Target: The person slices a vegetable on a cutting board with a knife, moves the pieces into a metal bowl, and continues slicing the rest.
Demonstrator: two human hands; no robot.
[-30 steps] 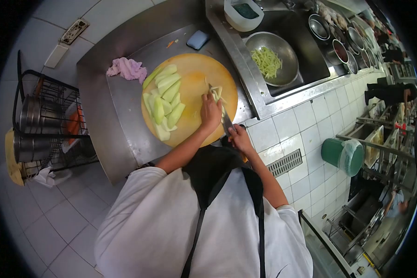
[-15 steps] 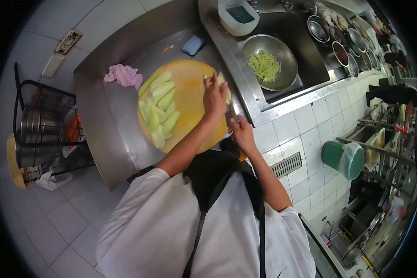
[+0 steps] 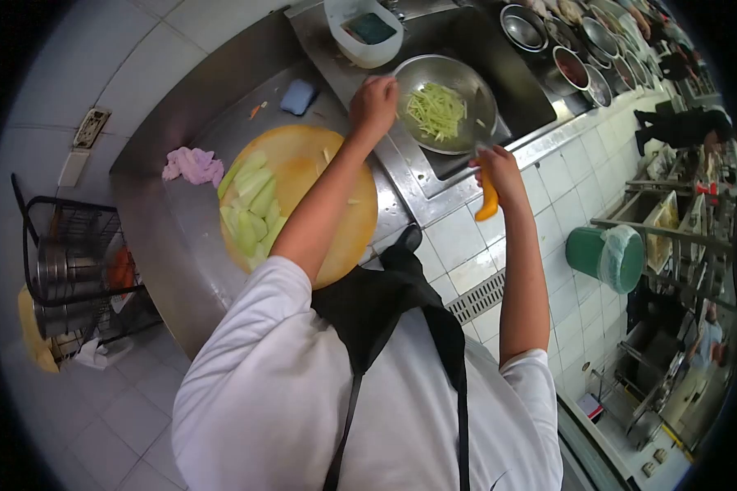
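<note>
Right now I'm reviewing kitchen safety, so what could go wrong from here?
The yellow-handled knife in the right hand might nick the left hand if they meet over the round, silvery metal bowl. A knock to that bowl could spill its thin, pale green strips. The left forearm, crossing the round, yellowish cutting board, might brush off loose pieces lying there.

The worktop (image 3: 190, 225) is smooth metal with a dull sheen; near its left edge lies rumpled, matt cloth (image 3: 192, 166). The bowl (image 3: 485, 98) is shinier metal, the knife handle (image 3: 488, 199) smooth plastic, the board (image 3: 299, 168) matt.
</note>
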